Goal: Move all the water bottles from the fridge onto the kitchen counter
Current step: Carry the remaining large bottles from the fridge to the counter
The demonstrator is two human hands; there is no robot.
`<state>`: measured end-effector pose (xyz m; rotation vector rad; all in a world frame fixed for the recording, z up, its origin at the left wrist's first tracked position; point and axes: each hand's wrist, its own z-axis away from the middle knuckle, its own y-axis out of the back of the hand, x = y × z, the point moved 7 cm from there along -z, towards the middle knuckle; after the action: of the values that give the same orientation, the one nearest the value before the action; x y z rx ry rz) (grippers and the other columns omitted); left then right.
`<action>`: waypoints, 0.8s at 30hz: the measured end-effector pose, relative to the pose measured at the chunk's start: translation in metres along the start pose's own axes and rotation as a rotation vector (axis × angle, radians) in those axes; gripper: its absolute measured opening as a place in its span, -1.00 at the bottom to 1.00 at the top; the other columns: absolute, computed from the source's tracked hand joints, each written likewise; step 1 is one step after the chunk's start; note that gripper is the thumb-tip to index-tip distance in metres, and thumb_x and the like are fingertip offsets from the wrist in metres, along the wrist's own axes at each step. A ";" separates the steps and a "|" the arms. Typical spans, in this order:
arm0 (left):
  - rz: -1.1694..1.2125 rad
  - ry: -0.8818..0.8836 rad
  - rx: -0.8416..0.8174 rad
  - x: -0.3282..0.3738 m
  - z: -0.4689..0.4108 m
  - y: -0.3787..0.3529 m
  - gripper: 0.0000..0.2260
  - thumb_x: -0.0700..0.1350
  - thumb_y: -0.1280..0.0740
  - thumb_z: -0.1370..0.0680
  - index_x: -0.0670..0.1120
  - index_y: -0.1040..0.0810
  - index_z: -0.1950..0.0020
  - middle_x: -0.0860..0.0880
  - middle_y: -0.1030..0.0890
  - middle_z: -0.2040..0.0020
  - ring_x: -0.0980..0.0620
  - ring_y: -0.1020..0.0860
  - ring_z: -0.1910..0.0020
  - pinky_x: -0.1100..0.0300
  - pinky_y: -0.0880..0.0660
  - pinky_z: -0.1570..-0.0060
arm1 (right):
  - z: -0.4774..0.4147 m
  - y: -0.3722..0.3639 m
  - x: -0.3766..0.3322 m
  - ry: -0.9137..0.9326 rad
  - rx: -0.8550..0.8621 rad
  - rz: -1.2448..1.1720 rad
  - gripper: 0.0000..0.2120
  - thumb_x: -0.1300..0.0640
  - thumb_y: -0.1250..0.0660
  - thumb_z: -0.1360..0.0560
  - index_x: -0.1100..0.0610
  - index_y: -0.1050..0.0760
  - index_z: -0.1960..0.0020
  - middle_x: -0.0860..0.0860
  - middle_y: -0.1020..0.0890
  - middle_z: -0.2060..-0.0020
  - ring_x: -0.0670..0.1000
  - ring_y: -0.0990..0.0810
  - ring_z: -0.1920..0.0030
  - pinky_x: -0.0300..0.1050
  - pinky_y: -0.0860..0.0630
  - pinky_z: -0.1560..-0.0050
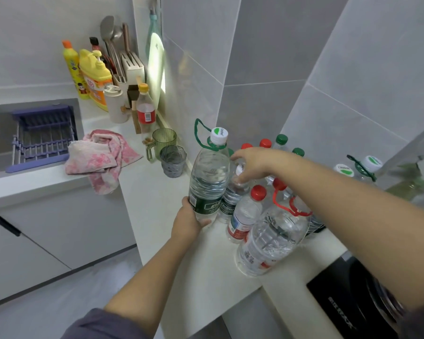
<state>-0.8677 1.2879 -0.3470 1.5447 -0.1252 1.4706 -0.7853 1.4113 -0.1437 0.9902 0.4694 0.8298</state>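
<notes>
On the white counter point(152, 192), the left hand point(187, 222) grips the bottom of a big green-label bottle point(209, 177). The right hand point(252, 162) curls its fingers round the top of a small bottle point(231, 199) just beside it. More bottles point(272, 238) stand close by, but the right arm point(340, 196) hides some, and those at the far right are blurry.

the left hand point(189, 222) wraps its fingers point(204, 221) round the base of a tall clear plastic water bottle with dark green label point(209, 177), upright on the white counter point(157, 199). just right of those fingers, the right hand point(255, 163) pinches the white-capped top of a smaller clear plastic bottle point(231, 199).
</notes>
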 end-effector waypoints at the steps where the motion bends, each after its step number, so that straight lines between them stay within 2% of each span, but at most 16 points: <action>1: 0.002 0.012 -0.001 0.000 -0.001 -0.001 -0.35 -0.10 -0.56 -0.37 -0.19 -0.27 -0.31 -0.14 -0.55 -0.26 -0.18 -0.53 -0.21 0.04 -0.46 -0.07 | -0.005 0.000 0.003 0.009 -0.021 0.036 -0.37 0.04 -0.38 -0.53 -0.02 -0.23 -0.53 0.06 -0.42 -0.41 0.15 -0.50 -0.29 -0.04 -0.46 -0.25; 2: 0.003 0.021 -0.003 0.000 -0.003 -0.003 -0.36 -0.11 -0.56 -0.38 -0.19 -0.27 -0.30 -0.15 -0.55 -0.26 -0.19 -0.53 -0.21 0.05 -0.45 -0.06 | -0.011 -0.003 0.007 0.019 -0.041 0.057 -0.44 0.04 -0.36 -0.55 -0.05 -0.28 -0.51 0.08 -0.48 -0.35 0.15 -0.55 -0.23 0.00 -0.51 -0.23; 5: 0.021 0.035 0.004 -0.001 -0.005 -0.005 -0.38 -0.13 -0.55 -0.39 -0.19 -0.27 -0.29 -0.15 -0.55 -0.26 -0.19 -0.53 -0.20 0.07 -0.44 -0.03 | -0.025 -0.009 0.012 0.059 -0.039 0.027 -0.65 0.11 -0.33 -0.57 0.00 -0.46 -0.35 0.08 -0.63 0.00 0.09 -0.68 0.08 -0.03 -0.64 0.03; 8: 0.041 0.028 0.014 -0.001 -0.004 -0.006 -0.38 -0.12 -0.54 -0.40 -0.18 -0.26 -0.32 -0.12 -0.55 -0.27 -0.17 -0.53 -0.20 0.09 -0.43 -0.03 | -0.031 -0.009 0.013 0.103 0.020 0.021 -0.72 0.16 -0.35 -0.56 0.06 -0.52 -0.26 0.10 -0.66 0.06 0.07 -0.71 0.17 -0.04 -0.66 0.10; 10: 0.111 0.042 0.032 -0.004 0.005 -0.009 -0.31 -0.12 -0.53 -0.42 -0.19 -0.21 -0.40 -0.10 -0.50 -0.33 -0.14 -0.50 -0.26 0.09 -0.43 -0.10 | -0.033 -0.011 0.013 0.109 0.019 0.018 -0.72 0.16 -0.36 -0.55 0.06 -0.53 -0.25 0.11 -0.69 0.09 0.07 -0.72 0.19 -0.03 -0.66 0.10; 12: 0.236 0.168 0.079 -0.015 0.019 -0.020 -0.26 -0.10 -0.48 -0.46 -0.26 -0.13 -0.47 -0.15 -0.40 -0.42 -0.16 -0.41 -0.37 0.00 -0.37 -0.30 | -0.034 -0.011 0.013 0.122 0.034 0.016 -0.72 0.15 -0.37 -0.54 0.06 -0.54 -0.25 0.09 -0.69 0.14 0.05 -0.72 0.21 -0.04 -0.66 0.12; 13: 0.295 0.265 0.104 -0.021 0.031 -0.028 -0.31 -0.10 -0.43 -0.50 -0.30 -0.15 -0.47 -0.19 -0.39 -0.41 -0.18 -0.40 -0.36 -0.02 -0.34 -0.34 | -0.035 -0.011 0.013 0.132 0.041 0.014 -0.71 0.15 -0.38 -0.54 0.06 -0.54 -0.25 0.06 -0.67 0.17 0.04 -0.71 0.21 -0.06 -0.65 0.14; 15: 0.541 0.438 0.062 -0.025 0.053 -0.051 -0.50 -0.12 -0.32 -0.54 -0.29 -0.28 -0.41 -0.14 -0.51 -0.20 -0.17 -0.51 -0.15 0.02 -0.41 -0.25 | -0.036 -0.010 0.012 0.153 0.058 0.018 -0.71 0.14 -0.39 -0.54 0.07 -0.54 -0.25 -0.01 -0.62 0.23 0.03 -0.70 0.22 -0.08 -0.64 0.15; 17: 1.020 0.571 -0.063 -0.010 0.064 -0.074 -0.70 -0.22 -0.22 -0.56 -0.14 -0.35 -0.30 -0.09 -0.49 0.05 -0.10 -0.52 0.13 0.01 -0.47 -0.08 | -0.037 -0.011 0.013 0.171 0.058 0.026 -0.70 0.14 -0.39 -0.53 0.08 -0.55 -0.26 -0.01 -0.62 0.23 0.03 -0.70 0.21 -0.04 -0.65 0.10; 18: 1.202 0.617 -0.107 -0.003 0.063 -0.079 -0.76 -0.27 -0.17 -0.59 -0.11 -0.36 -0.25 -0.09 -0.44 0.10 -0.07 -0.48 0.18 0.02 -0.48 -0.01 | -0.036 -0.011 0.013 0.177 0.053 0.027 -0.70 0.14 -0.40 -0.53 0.08 -0.56 -0.26 -0.01 -0.62 0.24 0.03 -0.70 0.20 -0.02 -0.65 0.07; 20: 1.347 0.656 -0.186 0.008 0.055 -0.084 -0.86 -0.27 -0.13 -0.61 -0.10 -0.42 -0.09 -0.10 -0.37 0.14 -0.04 -0.42 0.23 0.06 -0.45 0.09 | -0.036 -0.012 0.013 0.190 0.048 0.033 -0.69 0.12 -0.41 -0.52 0.08 -0.57 -0.25 -0.05 -0.60 0.29 0.04 -0.70 0.19 0.01 -0.65 0.04; 22: 1.412 0.659 -0.262 0.019 0.050 -0.086 -0.84 -0.28 -0.10 -0.60 -0.10 -0.42 -0.08 -0.10 -0.35 0.19 -0.06 -0.42 0.22 0.03 -0.47 0.08 | -0.036 -0.012 0.013 0.203 0.048 0.040 -0.69 0.11 -0.41 -0.52 0.08 -0.56 -0.26 -0.07 -0.58 0.29 0.03 -0.70 0.19 -0.01 -0.64 0.04; 24: 1.410 0.625 -0.326 0.031 0.047 -0.086 -0.61 -0.35 -0.04 -0.55 -0.04 -0.37 -0.29 -0.09 -0.41 0.30 -0.07 -0.45 0.22 -0.02 -0.48 -0.02 | -0.037 -0.011 0.014 0.214 0.051 0.040 -0.69 0.12 -0.40 -0.52 0.08 -0.56 -0.26 -0.11 -0.56 0.33 0.01 -0.69 0.20 -0.05 -0.63 0.06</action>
<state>-0.7705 1.3182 -0.3603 0.5247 -1.1812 2.7212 -0.7977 1.4388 -0.1710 0.9642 0.6582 0.9689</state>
